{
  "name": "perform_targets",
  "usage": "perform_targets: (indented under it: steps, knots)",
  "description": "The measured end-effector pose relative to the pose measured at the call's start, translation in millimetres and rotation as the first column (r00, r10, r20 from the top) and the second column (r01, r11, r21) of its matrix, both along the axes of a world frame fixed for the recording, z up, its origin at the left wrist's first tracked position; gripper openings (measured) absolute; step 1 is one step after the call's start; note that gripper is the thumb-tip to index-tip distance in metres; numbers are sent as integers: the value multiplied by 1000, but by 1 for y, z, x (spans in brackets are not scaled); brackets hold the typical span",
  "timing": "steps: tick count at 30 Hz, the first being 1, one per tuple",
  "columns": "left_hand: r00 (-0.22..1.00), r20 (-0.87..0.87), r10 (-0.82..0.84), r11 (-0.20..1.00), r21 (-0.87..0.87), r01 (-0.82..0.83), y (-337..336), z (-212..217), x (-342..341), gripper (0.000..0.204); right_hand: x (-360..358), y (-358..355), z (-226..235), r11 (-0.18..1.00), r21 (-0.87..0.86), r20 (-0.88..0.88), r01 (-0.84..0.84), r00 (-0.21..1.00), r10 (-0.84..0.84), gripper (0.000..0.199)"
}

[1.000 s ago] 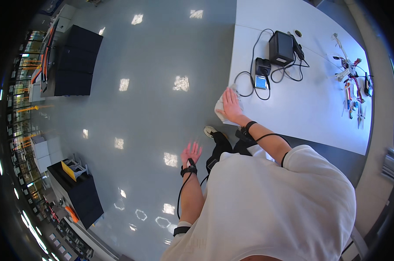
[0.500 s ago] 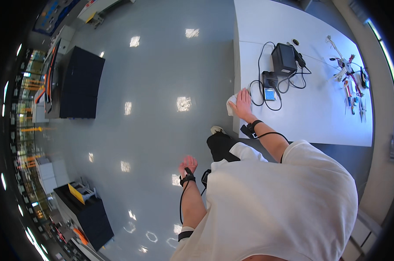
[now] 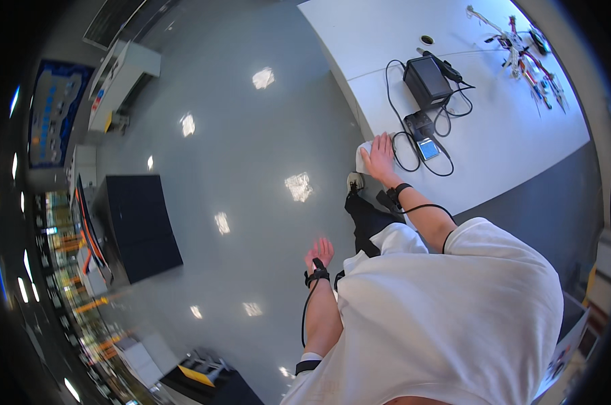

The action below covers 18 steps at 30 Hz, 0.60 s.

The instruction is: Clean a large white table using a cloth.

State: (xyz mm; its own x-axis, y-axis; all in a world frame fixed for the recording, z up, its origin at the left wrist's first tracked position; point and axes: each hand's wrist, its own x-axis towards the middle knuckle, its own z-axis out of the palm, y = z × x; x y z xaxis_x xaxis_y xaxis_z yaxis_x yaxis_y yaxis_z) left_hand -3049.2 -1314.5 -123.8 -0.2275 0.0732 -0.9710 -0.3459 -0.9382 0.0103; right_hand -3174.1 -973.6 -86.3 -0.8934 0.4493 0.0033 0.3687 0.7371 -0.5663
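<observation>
My right hand (image 3: 381, 160) lies flat with its fingers stretched out over a white cloth (image 3: 362, 156) at the left edge of the white table (image 3: 501, 135). Part of the cloth bulges out past that edge, and the rest is hidden under the palm. Over the grey floor, beside my dark trouser leg, my left hand (image 3: 321, 252) hangs with its fingers apart and nothing in it. Close to the right hand's fingertips are a looped black cable (image 3: 399, 158) and a small device with a lit blue screen (image 3: 428, 149).
Behind the screen device stands a black box (image 3: 427, 82) with cables. A jumble of wires and frame parts (image 3: 518, 57) lies at the table's far right. Across the floor (image 3: 251, 162) stand a large black cabinet (image 3: 140, 226) and a white bench (image 3: 126, 84).
My view has turned, so the table now sits slanted and the cabinets have shifted in the picture. The right hand stays on the cloth at the table edge; the left remains empty.
</observation>
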Motion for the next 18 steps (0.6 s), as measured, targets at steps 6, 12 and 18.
perform_targets:
  steps: [6,12,18]
  knots:
    - [994,66,-84,996,34,81,-38,-2,-60,42,-64,7,2,986,-14,86,163,983,-162,78]
    - [989,41,-142,990,6,142,-43,6,-148,41,-121,32,-5,970,84,62,230,970,-235,78]
    - [925,13,-380,923,-65,380,-34,4,-239,41,-154,54,3,970,170,57,174,981,-186,78]
